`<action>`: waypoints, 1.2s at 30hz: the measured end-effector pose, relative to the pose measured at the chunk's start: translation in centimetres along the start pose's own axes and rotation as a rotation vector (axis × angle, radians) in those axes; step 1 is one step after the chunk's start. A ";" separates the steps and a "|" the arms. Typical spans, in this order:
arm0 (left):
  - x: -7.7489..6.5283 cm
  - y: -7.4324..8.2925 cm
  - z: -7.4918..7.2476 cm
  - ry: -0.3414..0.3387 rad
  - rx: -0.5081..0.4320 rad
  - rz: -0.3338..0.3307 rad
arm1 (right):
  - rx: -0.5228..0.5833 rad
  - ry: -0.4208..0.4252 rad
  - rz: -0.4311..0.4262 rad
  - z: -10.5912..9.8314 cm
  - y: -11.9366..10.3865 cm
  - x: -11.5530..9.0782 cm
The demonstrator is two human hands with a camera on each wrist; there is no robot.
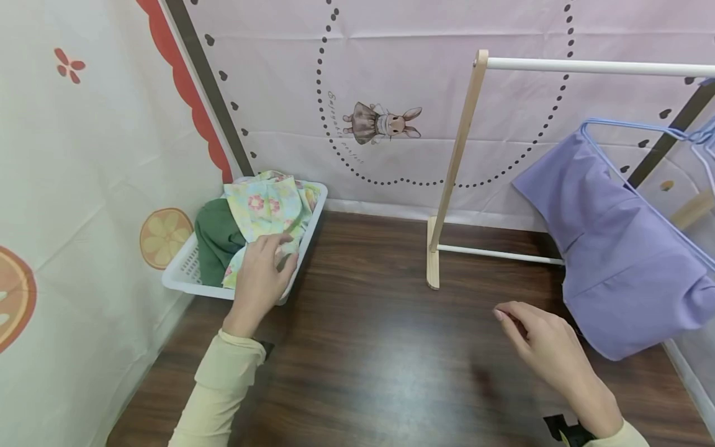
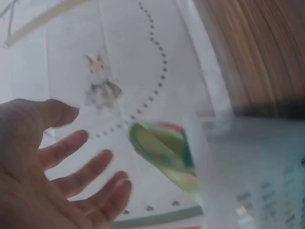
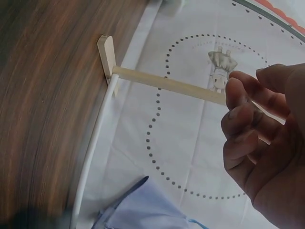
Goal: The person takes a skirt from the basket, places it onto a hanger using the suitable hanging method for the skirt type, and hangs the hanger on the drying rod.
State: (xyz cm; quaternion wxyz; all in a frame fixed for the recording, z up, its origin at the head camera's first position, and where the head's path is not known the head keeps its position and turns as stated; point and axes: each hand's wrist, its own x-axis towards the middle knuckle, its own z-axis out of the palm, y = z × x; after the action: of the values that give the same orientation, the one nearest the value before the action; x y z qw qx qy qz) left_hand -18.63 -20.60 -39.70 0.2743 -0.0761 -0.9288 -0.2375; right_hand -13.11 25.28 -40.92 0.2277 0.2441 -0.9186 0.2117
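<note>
In the head view my left hand (image 1: 261, 273) hovers over the near right side of a white plastic basket (image 1: 184, 284). Inside it lie a green cloth (image 1: 215, 239) and a pastel floral cloth (image 1: 268, 205). The left wrist view shows that hand's fingers (image 2: 76, 174) spread and loosely bent, apart from the basket, with nothing in them. My right hand (image 1: 550, 347) is in the air left of a purple garment (image 1: 631, 248) on a blue hanger (image 1: 625, 124). Its fingers (image 3: 240, 119) are loosely curled in the right wrist view, and they hold nothing.
A wooden rack post (image 1: 460, 143) with a white top rail (image 1: 592, 66) stands at the right, its foot on the dark wood-look floor (image 1: 357, 347). Behind hangs a printed pink backdrop (image 1: 268, 74); a cream one (image 1: 100, 155) runs along the left.
</note>
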 end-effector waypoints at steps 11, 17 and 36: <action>1.2 -3.9 0.8 -0.300 0.048 -0.157 | 0.008 -0.023 -0.028 0.6 -0.2 -0.2; 2.0 -4.2 -0.3 -0.079 -0.026 -0.140 | 0.011 -0.026 -0.031 0.7 0.0 -0.4; 10.4 2.6 -9.8 0.381 -0.521 -0.153 | 0.049 -0.072 -0.150 0.9 -2.9 3.5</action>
State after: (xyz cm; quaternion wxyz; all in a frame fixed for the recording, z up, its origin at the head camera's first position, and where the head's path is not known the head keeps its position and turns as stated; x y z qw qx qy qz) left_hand -22.03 -22.94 -25.75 0.3958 -0.0277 -0.7718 -0.4969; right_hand -14.51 21.35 -38.99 0.2038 0.3249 -0.8999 0.2074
